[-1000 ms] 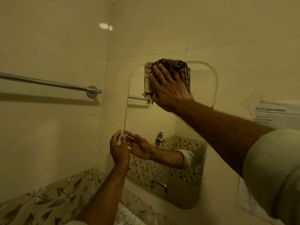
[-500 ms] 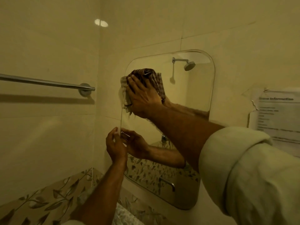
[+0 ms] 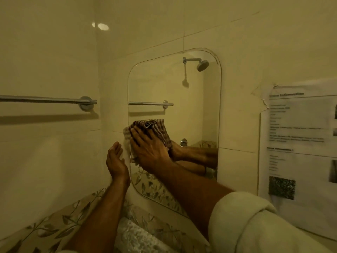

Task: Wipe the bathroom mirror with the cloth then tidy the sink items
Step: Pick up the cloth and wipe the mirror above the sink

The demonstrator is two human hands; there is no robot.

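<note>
A rounded wall mirror (image 3: 197,110) hangs on the tiled wall ahead. My right hand (image 3: 149,150) lies flat on a bunched brown striped cloth (image 3: 155,127) and presses it against the glass at the mirror's left edge, about mid-height. My left hand (image 3: 114,161) hovers just left of the mirror's edge, palm turned toward the cloth, fingers apart, holding nothing. The glass reflects both forearms, a shower head and a towel bar. The sink and its items are out of view.
A chrome towel bar (image 3: 47,99) runs along the left wall. A printed paper notice (image 3: 300,154) is stuck to the wall right of the mirror. A band of leaf-patterned tiles (image 3: 60,225) runs below.
My right hand has dragged the cloth from the mirror's top down and left to mid-height. My left hand has let go of the mirror's left edge and opened.
</note>
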